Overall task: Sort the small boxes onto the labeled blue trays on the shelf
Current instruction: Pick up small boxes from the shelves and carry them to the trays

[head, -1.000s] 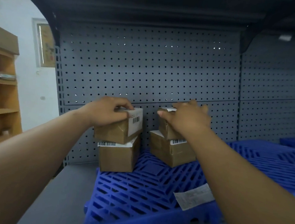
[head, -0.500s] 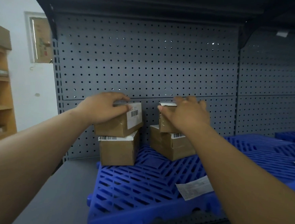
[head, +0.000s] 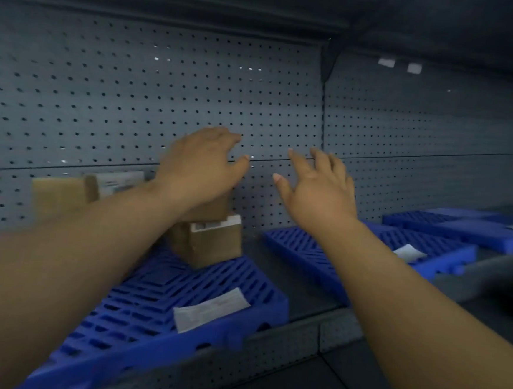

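Note:
Both hands hang in the air in front of the grey pegboard, holding nothing. My left hand (head: 204, 162) has loosely spread fingers and hovers just above a stack of two brown boxes (head: 211, 240) standing on the nearest blue tray (head: 153, 318). My right hand (head: 317, 187) is spread, to the right of that stack, over the gap between trays. Another brown box with a white barcode label (head: 65, 191) shows at the left behind my left forearm. A white paper label (head: 209, 310) lies at the near tray's front.
A second blue tray (head: 330, 252) with a white label (head: 408, 252) lies to the right, and a third blue tray (head: 467, 229) further right. The grey pegboard (head: 165, 95) closes the back. The dark shelf above hangs low. The shelf's front lip (head: 283, 340) runs below.
Both hands have let go of the top boxes and lifted off them with fingers spread. The view has swung to the right, so the box stacks now sit lower left.

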Available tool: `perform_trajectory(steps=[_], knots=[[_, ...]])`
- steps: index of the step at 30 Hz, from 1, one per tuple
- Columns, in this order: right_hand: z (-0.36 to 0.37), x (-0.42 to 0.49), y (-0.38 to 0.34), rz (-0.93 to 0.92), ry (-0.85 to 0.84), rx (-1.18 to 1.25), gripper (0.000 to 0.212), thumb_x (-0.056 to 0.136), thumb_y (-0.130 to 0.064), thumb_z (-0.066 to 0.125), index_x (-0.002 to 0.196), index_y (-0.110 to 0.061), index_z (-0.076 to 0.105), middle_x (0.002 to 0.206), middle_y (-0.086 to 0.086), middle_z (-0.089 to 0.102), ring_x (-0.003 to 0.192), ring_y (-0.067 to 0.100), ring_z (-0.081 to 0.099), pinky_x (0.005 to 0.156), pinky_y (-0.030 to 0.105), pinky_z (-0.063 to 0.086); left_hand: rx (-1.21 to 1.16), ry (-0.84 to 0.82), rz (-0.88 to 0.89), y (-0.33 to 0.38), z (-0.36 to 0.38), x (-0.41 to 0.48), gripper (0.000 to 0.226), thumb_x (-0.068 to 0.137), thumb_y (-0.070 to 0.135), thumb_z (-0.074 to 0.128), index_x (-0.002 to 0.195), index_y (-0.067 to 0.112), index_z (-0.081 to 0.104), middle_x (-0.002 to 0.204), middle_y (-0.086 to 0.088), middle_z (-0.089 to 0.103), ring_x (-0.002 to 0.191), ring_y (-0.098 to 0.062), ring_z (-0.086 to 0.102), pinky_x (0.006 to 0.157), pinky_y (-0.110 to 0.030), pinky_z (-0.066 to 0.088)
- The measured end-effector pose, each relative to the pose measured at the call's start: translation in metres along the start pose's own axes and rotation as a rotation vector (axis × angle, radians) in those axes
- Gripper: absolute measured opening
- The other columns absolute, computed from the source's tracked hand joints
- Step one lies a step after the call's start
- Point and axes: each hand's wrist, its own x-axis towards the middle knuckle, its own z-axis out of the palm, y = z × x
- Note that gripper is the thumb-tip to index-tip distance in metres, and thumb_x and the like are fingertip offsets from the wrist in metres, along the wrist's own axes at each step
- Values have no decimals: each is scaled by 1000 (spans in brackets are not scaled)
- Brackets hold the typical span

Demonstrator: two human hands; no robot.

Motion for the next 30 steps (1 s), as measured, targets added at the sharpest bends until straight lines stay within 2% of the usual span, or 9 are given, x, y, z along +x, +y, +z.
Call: perform_trajectory(steps=[4, 10, 18, 30], knots=[[-33, -6, 95, 67, -22, -105, 60, 97, -55, 25, 151, -34, 10, 160, 1, 2, 146, 27, -4, 118, 44, 2, -15, -36, 71, 91, 29, 24, 57, 97, 50, 30, 146, 21, 30, 156, -2, 24, 143, -20, 22, 115, -36, 16], [-99, -22, 256, 200, -8, -242, 61, 96, -54, 31, 150, -34, 12, 160, 2, 2, 147, 27, -3, 119, 42, 3, -112, -67, 135, 258, 72, 62, 58, 97, 50, 28, 146, 20, 30, 155, -3, 26, 142, -21, 25, 117, -40, 10], [-180, -65, 449, 391, -48, -397, 63, 96, -55, 28, 151, -33, 7, 160, 3, -1, 147, 28, -4, 119, 45, 2, -283, -151, 211, 467, 139, 98, 60, 96, 52, 28, 147, 21, 27, 157, -2, 22, 142, -23, 25, 118, -43, 8], [-222, -84, 682, 619, -20, -517, 61, 95, -55, 30, 150, -34, 11, 160, 5, 6, 147, 28, -1, 119, 45, 2, -412, -239, 411, 706, 249, 161, 61, 96, 53, 24, 148, 21, 24, 158, -2, 20, 144, -23, 21, 118, -42, 5]])
